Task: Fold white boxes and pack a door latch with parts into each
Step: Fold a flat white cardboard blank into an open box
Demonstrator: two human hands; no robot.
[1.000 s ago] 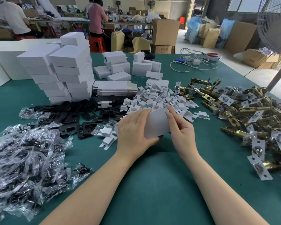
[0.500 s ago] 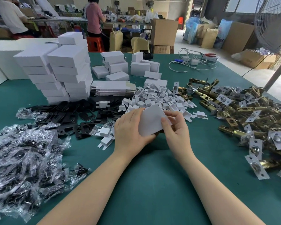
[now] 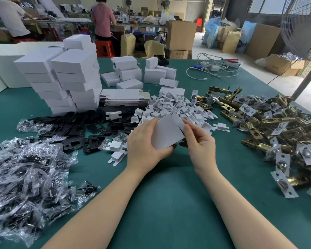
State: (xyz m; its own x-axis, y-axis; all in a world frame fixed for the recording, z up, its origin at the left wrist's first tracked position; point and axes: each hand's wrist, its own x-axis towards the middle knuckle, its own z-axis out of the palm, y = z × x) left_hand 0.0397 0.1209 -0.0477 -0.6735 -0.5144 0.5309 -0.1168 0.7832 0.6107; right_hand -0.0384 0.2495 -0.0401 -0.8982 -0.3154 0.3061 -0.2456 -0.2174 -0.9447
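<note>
A small white box (image 3: 166, 132) is held above the green table (image 3: 169, 194), tilted, with an end flap standing open at its upper right. My left hand (image 3: 144, 142) grips its left side and underside. My right hand (image 3: 198, 141) holds its right end, fingers curled at the flap. Brass door latches (image 3: 269, 126) lie heaped to the right. White folded card inserts (image 3: 178, 108) are piled just beyond the box. Black plates (image 3: 75, 130) spread to the left, with clear bags of small parts (image 3: 25, 177) at the near left.
Stacks of closed white boxes (image 3: 68, 78) stand at the back left, flat unfolded boxes (image 3: 124, 97) beside them, more boxes (image 3: 151, 72) behind. White cables (image 3: 212, 69) lie at the far right. People work at benches beyond; a fan (image 3: 302, 26) stands on the right.
The box has been turned and tilted between my hands, and its end flap now stands open. My right hand's fingers shifted to the flap end. Both hands stayed in place over the table.
</note>
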